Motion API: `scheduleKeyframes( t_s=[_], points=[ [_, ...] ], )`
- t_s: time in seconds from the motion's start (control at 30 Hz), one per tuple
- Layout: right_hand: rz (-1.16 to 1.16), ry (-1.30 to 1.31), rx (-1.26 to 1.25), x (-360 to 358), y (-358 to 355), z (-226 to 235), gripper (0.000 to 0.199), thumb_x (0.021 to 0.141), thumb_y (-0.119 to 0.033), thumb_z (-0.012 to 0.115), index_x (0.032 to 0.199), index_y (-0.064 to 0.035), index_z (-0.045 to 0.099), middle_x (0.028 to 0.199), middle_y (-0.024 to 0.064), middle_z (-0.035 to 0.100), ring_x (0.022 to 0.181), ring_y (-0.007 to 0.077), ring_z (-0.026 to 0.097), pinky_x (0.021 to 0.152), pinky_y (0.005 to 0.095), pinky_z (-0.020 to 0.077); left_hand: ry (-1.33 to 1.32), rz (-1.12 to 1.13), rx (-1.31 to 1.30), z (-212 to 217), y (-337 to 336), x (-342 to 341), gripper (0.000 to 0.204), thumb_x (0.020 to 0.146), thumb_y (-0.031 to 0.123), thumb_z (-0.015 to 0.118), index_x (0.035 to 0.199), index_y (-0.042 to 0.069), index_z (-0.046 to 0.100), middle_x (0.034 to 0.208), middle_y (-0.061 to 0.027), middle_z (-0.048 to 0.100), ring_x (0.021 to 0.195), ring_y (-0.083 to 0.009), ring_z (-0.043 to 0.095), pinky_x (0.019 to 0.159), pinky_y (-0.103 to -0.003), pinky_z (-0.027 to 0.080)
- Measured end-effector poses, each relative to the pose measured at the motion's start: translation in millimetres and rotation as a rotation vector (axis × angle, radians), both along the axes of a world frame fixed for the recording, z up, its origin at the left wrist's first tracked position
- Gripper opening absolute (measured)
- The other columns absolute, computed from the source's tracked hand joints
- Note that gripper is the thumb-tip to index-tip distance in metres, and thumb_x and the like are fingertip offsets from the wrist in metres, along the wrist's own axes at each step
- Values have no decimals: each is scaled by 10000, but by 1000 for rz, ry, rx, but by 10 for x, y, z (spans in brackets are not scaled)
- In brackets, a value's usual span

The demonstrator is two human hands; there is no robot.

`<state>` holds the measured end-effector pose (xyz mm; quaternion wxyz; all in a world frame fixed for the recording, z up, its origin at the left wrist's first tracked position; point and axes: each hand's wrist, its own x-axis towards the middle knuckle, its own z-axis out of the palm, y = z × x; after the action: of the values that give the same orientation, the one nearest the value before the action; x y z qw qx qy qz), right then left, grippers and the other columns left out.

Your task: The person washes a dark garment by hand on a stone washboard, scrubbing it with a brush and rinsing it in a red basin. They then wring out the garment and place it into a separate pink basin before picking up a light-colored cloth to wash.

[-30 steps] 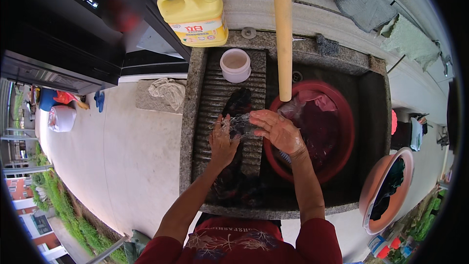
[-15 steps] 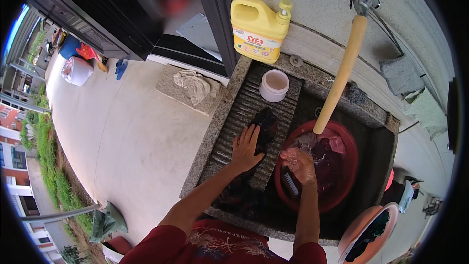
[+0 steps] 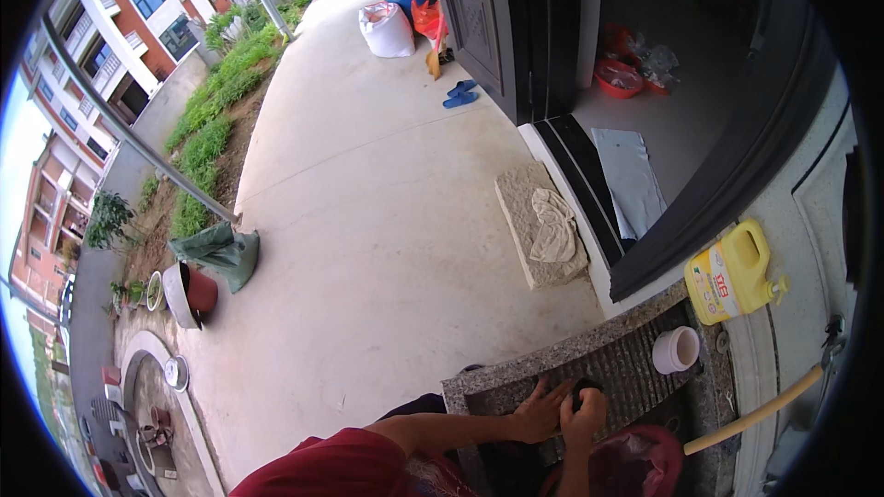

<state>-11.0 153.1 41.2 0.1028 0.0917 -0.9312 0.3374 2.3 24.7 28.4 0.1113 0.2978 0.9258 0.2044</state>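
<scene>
At the lower edge, my two hands meet over the ridged stone washboard (image 3: 633, 370) of the sink. My left hand (image 3: 539, 414) lies with its fingers stretched out along the board, pressed down beside the right one. My right hand (image 3: 582, 416) is closed, its fingers curled by a small dark lump (image 3: 587, 388); what exactly it grips cannot be made out. Just right of the hands, a red basin (image 3: 665, 460) with wet cloth in it is partly cut off by the frame's edge. On the board's far end stands a pale round tub (image 3: 677, 350).
A yellow detergent jug (image 3: 732, 274) stands at the sink's corner. From the wall at right, a yellow tube (image 3: 755, 412) reaches over the basin. Beyond the sink are a stone step with a rag (image 3: 552, 225), a doorway with a grey mat (image 3: 628, 179), and blue slippers (image 3: 460, 94).
The view has swung left, so the sink now sits at the lower right. My right hand has left the basin and come over the washboard beside my left hand.
</scene>
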Motion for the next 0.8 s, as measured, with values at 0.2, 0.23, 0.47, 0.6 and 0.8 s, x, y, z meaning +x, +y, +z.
scheduleKeyframes(
  t_s=[0.2, 0.23, 0.47, 0.6, 0.8],
  points=[
    [-524, -190, 487, -795, 462, -645, 220, 904, -175, 491, 726, -49, 463, 698, 143, 497, 637, 342, 520, 555, 454, 389, -235, -113, -13, -46, -45, -6, 885, 849, 497, 533, 1468, 16, 123, 1540, -167, 78, 1432, -312, -1, 1101, -587, 35],
    [-445, -20, 586, -893, 490, -658, 190, 900, -160, 490, 750, -50, 452, 746, 141, 481, 720, 340, 518, 597, 450, 400, -248, -107, 18, -98, -43, -16, 887, 843, 484, 546, 1468, 15, 124, 1537, -179, 79, 1431, -316, 0, 1103, -582, 39],
    [-211, -370, 350, -183, -110, 375, 435, 896, -416, 485, 1090, -52, 619, 1034, 163, 629, 881, 315, 614, 799, 452, 472, -28, 210, 307, -995, 237, 143, 1057, 738, 736, 481, 1481, 82, 113, 1528, -218, 24, 1419, -368, -9, 1122, -541, 27],
    [-152, -201, 465, -156, -41, -265, 439, 916, -431, 440, 1010, -40, 615, 937, 145, 620, 754, 304, 592, 694, 440, 483, -104, 97, 112, -720, 146, 37, 1032, 740, 662, 552, 1463, 42, 153, 1519, -249, 38, 1407, -416, 9, 1115, -553, 89],
    [-328, -75, 759, -932, 628, -853, 390, 926, -397, 459, 999, -38, 593, 933, 140, 591, 744, 305, 572, 671, 450, 473, -136, 76, 69, -710, 59, 62, 1085, 708, 627, 630, 1462, 28, 129, 1526, -227, 33, 1412, -392, 48, 1125, -518, 107]
  ],
)
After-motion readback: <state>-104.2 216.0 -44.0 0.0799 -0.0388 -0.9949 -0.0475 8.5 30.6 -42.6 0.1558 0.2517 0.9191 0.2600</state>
